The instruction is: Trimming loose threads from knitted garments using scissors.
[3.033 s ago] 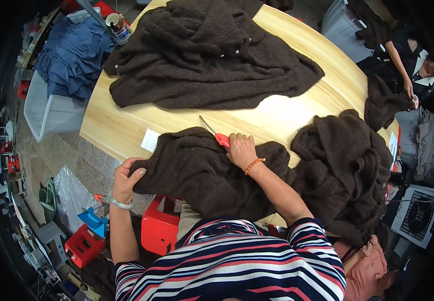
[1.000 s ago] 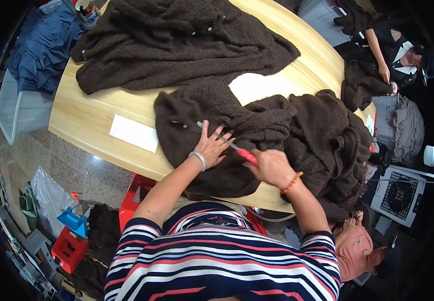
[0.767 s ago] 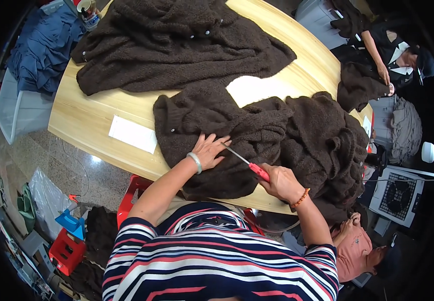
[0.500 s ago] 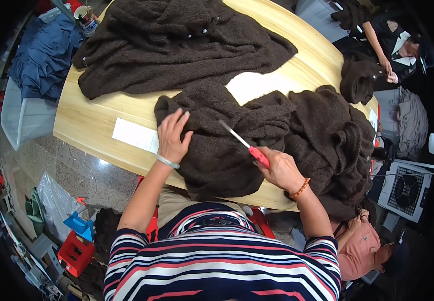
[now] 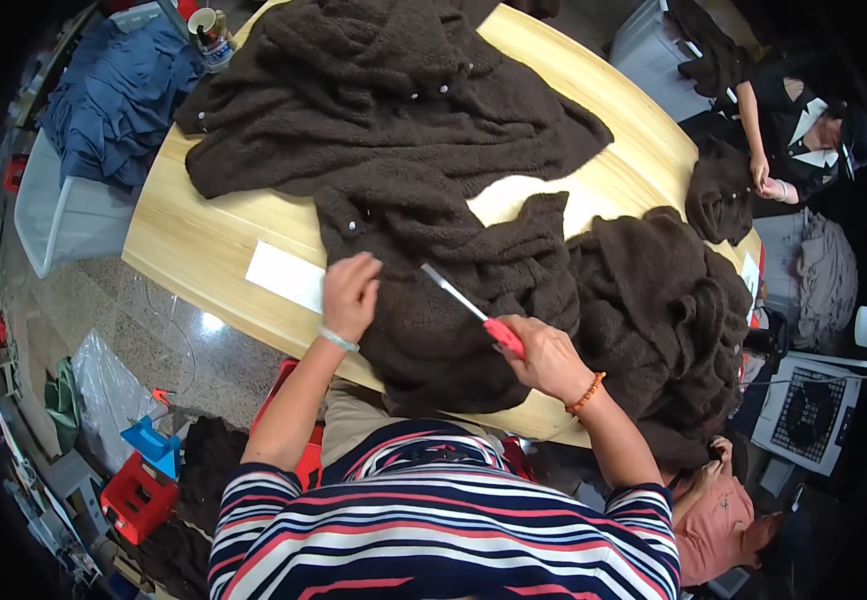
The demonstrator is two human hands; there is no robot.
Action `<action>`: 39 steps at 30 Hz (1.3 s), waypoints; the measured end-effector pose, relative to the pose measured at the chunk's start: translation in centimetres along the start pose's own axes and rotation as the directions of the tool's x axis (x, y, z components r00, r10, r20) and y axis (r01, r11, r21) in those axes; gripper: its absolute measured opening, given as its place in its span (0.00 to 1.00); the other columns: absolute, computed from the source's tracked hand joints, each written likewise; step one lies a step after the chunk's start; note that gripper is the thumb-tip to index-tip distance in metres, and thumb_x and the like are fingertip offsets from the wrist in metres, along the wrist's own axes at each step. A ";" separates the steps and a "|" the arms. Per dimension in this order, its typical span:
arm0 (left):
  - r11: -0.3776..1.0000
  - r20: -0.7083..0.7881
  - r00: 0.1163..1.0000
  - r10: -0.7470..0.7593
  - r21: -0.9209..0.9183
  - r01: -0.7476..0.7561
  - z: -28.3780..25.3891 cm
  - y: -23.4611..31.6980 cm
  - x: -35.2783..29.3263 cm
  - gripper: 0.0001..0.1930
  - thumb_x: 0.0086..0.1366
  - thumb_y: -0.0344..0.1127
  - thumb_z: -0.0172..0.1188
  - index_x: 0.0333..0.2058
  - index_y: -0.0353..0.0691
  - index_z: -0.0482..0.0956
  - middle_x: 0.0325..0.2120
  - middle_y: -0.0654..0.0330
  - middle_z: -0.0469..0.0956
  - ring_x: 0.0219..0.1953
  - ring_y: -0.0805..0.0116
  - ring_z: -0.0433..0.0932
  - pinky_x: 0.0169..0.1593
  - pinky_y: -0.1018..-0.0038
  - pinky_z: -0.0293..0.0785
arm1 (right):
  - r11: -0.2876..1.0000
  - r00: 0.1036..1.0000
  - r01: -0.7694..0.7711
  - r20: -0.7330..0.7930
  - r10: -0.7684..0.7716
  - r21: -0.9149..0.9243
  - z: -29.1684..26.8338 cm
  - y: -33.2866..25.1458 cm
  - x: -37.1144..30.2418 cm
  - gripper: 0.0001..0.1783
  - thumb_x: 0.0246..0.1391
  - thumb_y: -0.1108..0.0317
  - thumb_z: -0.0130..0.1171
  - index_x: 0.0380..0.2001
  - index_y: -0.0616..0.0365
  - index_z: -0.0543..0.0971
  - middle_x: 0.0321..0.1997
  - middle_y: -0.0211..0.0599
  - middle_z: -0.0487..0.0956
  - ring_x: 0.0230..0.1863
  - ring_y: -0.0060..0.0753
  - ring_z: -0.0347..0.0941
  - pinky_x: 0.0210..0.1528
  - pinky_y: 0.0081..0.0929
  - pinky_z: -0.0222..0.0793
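A dark brown knitted garment (image 5: pixel 433 345) lies bunched on the table in front of me. My left hand (image 5: pixel 350 295) is at its left edge, fingers half curled and the thumb a little apart, with no cloth seen between them. In my right hand (image 5: pixel 545 357) is a tool with a red handle (image 5: pixel 504 337) and a slim metal shaft (image 5: pixel 453 293); its exact kind is unclear. The shaft points up and left over the garment. A small pale button (image 5: pixel 352 225) shows near the garment's upper left corner.
Another brown garment (image 5: pixel 393 130) spreads over the far side of the wooden table (image 5: pixel 178 230). More brown cloth (image 5: pixel 653 310) is heaped at my right. White paper (image 5: pixel 285 274) lies left. Blue cloth (image 5: pixel 118 100) fills a bin. Two people (image 5: pixel 803 130) sit at the right.
The garment's upper left part has shifted, and a button now shows there. My left fingers have curled from a flatter spread. The whole view has shifted slightly; the tool stays in my right hand.
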State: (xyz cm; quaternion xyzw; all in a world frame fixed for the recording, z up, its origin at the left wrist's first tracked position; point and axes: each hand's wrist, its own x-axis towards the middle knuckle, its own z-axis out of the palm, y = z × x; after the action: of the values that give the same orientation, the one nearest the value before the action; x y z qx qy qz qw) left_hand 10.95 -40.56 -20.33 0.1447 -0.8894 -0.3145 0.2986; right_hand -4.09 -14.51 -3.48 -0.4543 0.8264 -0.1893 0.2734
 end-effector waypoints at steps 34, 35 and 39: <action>-0.451 0.865 0.436 0.247 -0.295 0.842 -4.7 9.7 -0.1 0.36 0.63 0.41 0.62 0.65 0.39 0.56 0.52 0.56 0.75 0.55 0.65 0.73 0.61 0.68 0.67 | 0.780 0.769 0.365 -0.637 0.055 0.508 -14.9 0.7 7.8 0.27 0.44 0.83 0.53 0.52 0.60 0.72 0.41 0.30 0.75 0.32 0.18 0.72 0.37 0.20 0.73; -0.436 0.871 0.408 0.275 -0.265 0.860 -4.7 10.8 0.7 0.36 0.63 0.41 0.62 0.65 0.39 0.56 0.52 0.56 0.75 0.55 0.65 0.73 0.61 0.68 0.67 | 0.793 0.795 0.295 -0.597 0.106 0.533 -16.9 -0.4 5.4 0.27 0.44 0.83 0.53 0.52 0.62 0.72 0.42 0.30 0.75 0.33 0.18 0.73 0.39 0.20 0.73; -0.021 0.895 0.447 -0.007 -0.447 0.894 0.1 11.7 2.5 0.38 0.62 0.43 0.63 0.66 0.41 0.54 0.47 0.58 0.72 0.47 0.65 0.73 0.52 0.68 0.71 | 0.763 0.749 0.417 -0.662 0.019 0.494 -20.9 -3.1 -3.3 0.26 0.51 0.83 0.58 0.54 0.62 0.69 0.55 0.33 0.72 0.45 0.19 0.73 0.47 0.21 0.73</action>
State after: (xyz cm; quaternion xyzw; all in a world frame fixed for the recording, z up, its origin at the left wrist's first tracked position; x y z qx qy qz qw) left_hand 8.14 -32.70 -11.79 0.1262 -0.3942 -0.8927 -0.1783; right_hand -13.70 -11.89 15.45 -0.3396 0.7036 -0.6179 0.0886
